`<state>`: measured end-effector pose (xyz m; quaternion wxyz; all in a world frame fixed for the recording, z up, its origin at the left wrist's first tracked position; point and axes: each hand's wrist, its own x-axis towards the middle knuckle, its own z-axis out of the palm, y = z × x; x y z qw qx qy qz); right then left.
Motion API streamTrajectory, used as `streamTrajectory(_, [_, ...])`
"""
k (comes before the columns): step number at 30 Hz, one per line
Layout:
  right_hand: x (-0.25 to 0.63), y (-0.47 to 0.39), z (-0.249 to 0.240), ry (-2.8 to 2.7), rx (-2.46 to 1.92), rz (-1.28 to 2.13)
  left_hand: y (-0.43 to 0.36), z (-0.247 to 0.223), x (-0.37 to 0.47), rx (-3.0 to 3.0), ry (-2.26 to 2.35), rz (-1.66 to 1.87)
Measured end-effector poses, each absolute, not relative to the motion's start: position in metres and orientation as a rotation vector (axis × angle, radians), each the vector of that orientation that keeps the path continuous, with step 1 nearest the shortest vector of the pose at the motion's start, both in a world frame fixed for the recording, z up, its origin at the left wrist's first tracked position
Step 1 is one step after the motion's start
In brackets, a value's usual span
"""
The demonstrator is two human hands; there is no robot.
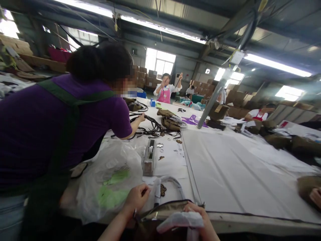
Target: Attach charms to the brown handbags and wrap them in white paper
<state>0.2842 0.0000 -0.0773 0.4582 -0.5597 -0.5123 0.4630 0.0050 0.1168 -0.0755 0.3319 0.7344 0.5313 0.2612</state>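
A brown handbag (170, 208) sits at the table's front edge, right before me. White wrapping covers its near handle (180, 221), and its far handle (175, 184) arches up over the table. My right hand (198, 214) grips the bag's top rim at the right, beside the near handle. To the left of the bag, my left hand (137, 199) is closed with curled fingers; what they hold, if anything, is hidden. A leopard-patterned tag (163, 190) shows inside the far handle's arch.
At left a co-worker in purple (95, 113) reaches for black straps (152, 124). A plastic bag (110, 180) with green pieces lies beside a tape dispenser (149, 157). A metal post (213, 100) rises from the table. Other people work farther back; another hand (316, 197) shows at right.
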Motion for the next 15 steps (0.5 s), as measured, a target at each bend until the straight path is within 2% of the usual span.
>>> streamTrajectory(3, [0.283,-0.001,-0.063,-1.373,-1.400,1.139,0.116,-0.076,0.005,1.930,1.393,0.679])
streamTrajectory(7, [0.288,0.009,-0.014,-1.661,-1.424,1.044,0.116,-0.077,0.004,1.952,1.373,0.665])
streamTrajectory(11, [0.298,0.039,0.039,-1.813,-1.446,0.933,0.117,-0.078,0.003,1.994,1.379,0.606])
streamTrajectory(15, [0.303,0.077,0.064,-1.951,-1.414,0.856,0.117,-0.077,0.003,2.003,1.389,0.550])
